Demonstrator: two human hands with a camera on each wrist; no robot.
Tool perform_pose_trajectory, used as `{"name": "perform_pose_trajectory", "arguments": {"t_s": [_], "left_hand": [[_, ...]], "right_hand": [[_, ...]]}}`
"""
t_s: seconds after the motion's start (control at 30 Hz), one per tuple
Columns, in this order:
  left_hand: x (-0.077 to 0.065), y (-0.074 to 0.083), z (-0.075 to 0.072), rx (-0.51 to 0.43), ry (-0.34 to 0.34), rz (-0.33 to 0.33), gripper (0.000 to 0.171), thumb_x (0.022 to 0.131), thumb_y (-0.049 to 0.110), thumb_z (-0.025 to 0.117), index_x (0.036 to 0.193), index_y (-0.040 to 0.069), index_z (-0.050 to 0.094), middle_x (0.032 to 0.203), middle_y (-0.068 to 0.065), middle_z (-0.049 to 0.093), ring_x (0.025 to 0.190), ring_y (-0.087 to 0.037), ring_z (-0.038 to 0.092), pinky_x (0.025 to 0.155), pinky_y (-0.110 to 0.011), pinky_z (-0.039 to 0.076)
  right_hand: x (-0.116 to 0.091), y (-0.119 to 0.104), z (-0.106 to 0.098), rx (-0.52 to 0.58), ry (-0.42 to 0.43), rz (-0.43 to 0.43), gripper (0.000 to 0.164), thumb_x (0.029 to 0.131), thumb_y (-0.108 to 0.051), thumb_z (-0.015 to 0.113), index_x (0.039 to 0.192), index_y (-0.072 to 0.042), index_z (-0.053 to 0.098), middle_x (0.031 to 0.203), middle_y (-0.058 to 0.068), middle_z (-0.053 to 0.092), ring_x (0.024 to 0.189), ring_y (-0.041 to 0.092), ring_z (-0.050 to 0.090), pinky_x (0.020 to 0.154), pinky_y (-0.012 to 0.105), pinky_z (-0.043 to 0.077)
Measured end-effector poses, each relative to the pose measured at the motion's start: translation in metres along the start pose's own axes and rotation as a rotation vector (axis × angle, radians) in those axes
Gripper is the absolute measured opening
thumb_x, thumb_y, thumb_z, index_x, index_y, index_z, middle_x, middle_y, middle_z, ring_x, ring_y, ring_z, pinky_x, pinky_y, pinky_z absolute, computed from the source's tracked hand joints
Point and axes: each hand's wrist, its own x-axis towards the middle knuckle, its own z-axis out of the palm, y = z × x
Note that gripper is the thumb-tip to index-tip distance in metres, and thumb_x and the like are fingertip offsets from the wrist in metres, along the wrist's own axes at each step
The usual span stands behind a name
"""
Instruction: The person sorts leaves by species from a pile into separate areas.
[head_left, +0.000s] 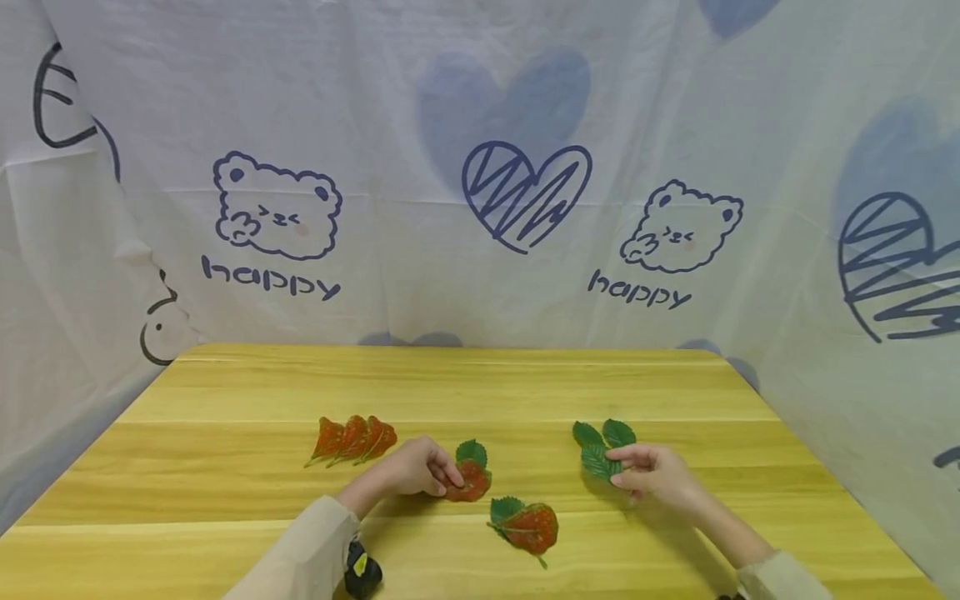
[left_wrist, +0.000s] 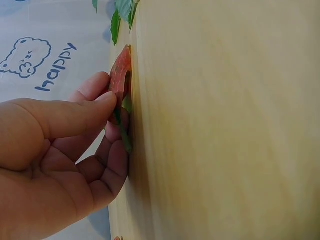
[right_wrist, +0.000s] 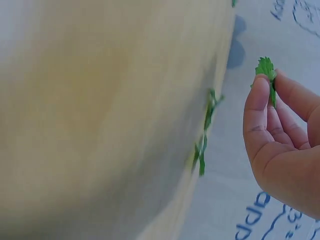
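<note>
My left hand (head_left: 420, 468) pinches a red leaf (head_left: 471, 481) between thumb and forefinger, close to the tabletop. Behind that leaf shows a green leaf (head_left: 471, 452), its lower part hidden. In the left wrist view the red leaf (left_wrist: 120, 77) stands nearly edge-on, its green stem pointing down past the fingers. On the right, my right hand (head_left: 660, 477) grips a green leaf (head_left: 597, 462) by thumb and fingertips; the right wrist view shows this leaf (right_wrist: 266, 67) raised off the table. Two more green leaves (head_left: 619, 432) lie just beyond it.
Three overlapping red leaves (head_left: 354, 438) lie on the wooden table (head_left: 480, 383) at left. Nearer the front, another red leaf (head_left: 534, 527) overlaps a green leaf (head_left: 506, 507). A printed white cloth (head_left: 390, 167) hangs behind the table and along its sides.
</note>
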Motion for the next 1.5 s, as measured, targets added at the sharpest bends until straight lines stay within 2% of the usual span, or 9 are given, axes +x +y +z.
{"name": "perform_pose_trajectory", "arguments": {"t_s": [0.3,0.67,0.8,1.0,1.17,1.33,1.5], "left_hand": [[0.001,0.001,0.0,0.004,-0.001,-0.008,0.018,0.073,-0.018,0.061,0.082,-0.004,0.069,0.078,-0.008,0.066,0.069,-0.015,0.06,0.059,-0.026,0.05],[-0.001,0.003,-0.001,-0.001,-0.006,-0.007,0.018,0.073,-0.018,0.06,0.083,-0.005,0.068,0.078,-0.009,0.065,0.068,-0.015,0.06,0.06,-0.027,0.05],[-0.001,0.004,0.0,-0.006,-0.009,-0.008,0.018,0.073,-0.018,0.06,0.083,-0.005,0.068,0.078,-0.009,0.065,0.068,-0.015,0.06,0.06,-0.027,0.05],[-0.002,0.004,-0.001,0.007,-0.003,-0.003,0.018,0.073,-0.018,0.061,0.083,-0.005,0.068,0.078,-0.009,0.065,0.068,-0.016,0.06,0.059,-0.026,0.05],[-0.002,0.003,-0.001,0.01,-0.004,-0.007,0.018,0.073,-0.017,0.061,0.083,-0.005,0.068,0.078,-0.009,0.066,0.068,-0.015,0.06,0.06,-0.026,0.05],[-0.002,0.003,-0.001,0.005,-0.003,-0.009,0.017,0.073,-0.017,0.061,0.083,-0.005,0.068,0.078,-0.009,0.065,0.068,-0.015,0.06,0.06,-0.026,0.05],[-0.003,0.003,-0.001,0.005,-0.003,-0.008,0.017,0.073,-0.017,0.061,0.083,-0.005,0.069,0.078,-0.009,0.066,0.068,-0.015,0.06,0.06,-0.026,0.05]], "right_hand": [[0.006,0.006,-0.028,-0.079,0.15,0.051,0.044,0.081,-0.003,0.063,0.118,0.016,0.047,0.105,0.025,0.049,0.065,0.023,0.058,0.059,0.034,0.051],[0.023,0.011,-0.053,-0.035,0.229,0.113,0.046,0.083,0.001,0.059,0.122,0.017,0.041,0.103,0.021,0.047,0.07,0.02,0.06,0.062,0.034,0.052],[0.026,0.014,-0.057,-0.05,0.233,0.152,0.046,0.083,0.003,0.059,0.122,0.018,0.041,0.104,0.024,0.047,0.066,0.02,0.06,0.061,0.034,0.052],[0.029,0.022,-0.061,-0.068,0.267,0.221,0.043,0.079,0.009,0.059,0.117,0.02,0.043,0.101,0.028,0.048,0.052,0.016,0.058,0.055,0.032,0.052],[0.031,0.027,-0.062,-0.067,0.251,0.278,0.042,0.079,0.011,0.059,0.116,0.02,0.043,0.094,0.023,0.05,0.051,0.015,0.057,0.055,0.032,0.052],[0.034,0.029,-0.06,-0.098,0.237,0.3,0.041,0.078,0.011,0.06,0.115,0.02,0.044,0.086,0.014,0.049,0.053,0.015,0.058,0.055,0.031,0.052],[0.035,0.029,-0.057,-0.118,0.234,0.304,0.038,0.078,0.012,0.059,0.112,0.02,0.045,0.085,0.015,0.05,0.054,0.016,0.058,0.054,0.031,0.052]]}}
